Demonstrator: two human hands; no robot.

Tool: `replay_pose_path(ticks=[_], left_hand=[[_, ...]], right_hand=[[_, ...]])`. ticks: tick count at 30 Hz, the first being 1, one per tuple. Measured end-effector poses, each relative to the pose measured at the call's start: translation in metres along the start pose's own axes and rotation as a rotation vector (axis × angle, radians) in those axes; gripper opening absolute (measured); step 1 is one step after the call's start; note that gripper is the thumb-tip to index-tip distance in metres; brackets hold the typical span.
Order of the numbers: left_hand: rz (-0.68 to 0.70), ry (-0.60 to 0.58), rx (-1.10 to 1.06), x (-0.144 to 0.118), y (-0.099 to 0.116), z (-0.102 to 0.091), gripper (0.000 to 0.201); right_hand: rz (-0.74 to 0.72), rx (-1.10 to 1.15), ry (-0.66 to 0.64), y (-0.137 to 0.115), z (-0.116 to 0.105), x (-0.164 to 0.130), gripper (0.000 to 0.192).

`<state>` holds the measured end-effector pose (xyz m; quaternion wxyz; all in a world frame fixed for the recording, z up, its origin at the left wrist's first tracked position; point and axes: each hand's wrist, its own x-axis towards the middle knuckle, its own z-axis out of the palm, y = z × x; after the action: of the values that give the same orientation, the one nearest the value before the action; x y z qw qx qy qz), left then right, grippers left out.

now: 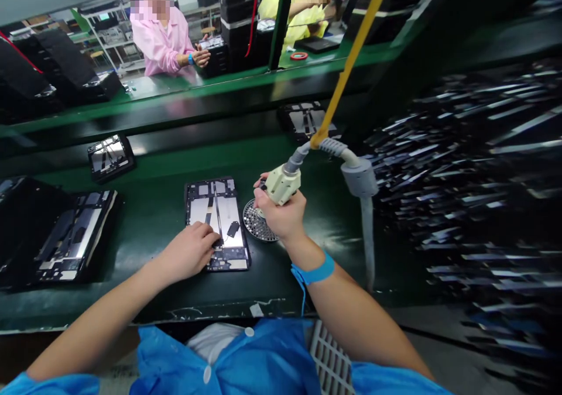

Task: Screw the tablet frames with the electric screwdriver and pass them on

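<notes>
Green bench: right hand [281, 213] grips screwdriver [283, 184], left hand [188, 251] flat on tablet [217, 222].

Cream screwdriver [283, 184]; green bench [153, 208]; blue wristband [314, 273].

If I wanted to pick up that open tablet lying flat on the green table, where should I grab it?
Best by its two long side edges, coming down from above. The tablet lies flat with its insides facing up, so the bare rim looks safest. The left hand covers its lower left edge, and the right hand holds a screwdriver beside the screw dish.
</notes>
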<state>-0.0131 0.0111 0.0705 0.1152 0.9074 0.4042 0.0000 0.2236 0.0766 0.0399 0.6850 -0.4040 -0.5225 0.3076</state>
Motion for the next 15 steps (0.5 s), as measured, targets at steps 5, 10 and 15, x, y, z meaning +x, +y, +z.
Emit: replay_pose_path(ticks=[5, 10, 15], left_hand=[[0.113, -0.185, 0.204, 0.024, 0.007, -0.014, 0.023], [0.148, -0.047, 0.038, -0.003, 0.004, -0.011, 0.018], [0.198, 0.134, -0.075, -0.036, 0.005, 0.015, 0.027]], right_hand=[[-0.011, -0.023, -0.009, -0.001, -0.001, 0.001, 0.019], [-0.004, -0.036, -0.022, -0.005, 0.0, 0.001, 0.018], [-0.018, -0.026, -0.034, -0.005, 0.0, 0.001, 0.017]])
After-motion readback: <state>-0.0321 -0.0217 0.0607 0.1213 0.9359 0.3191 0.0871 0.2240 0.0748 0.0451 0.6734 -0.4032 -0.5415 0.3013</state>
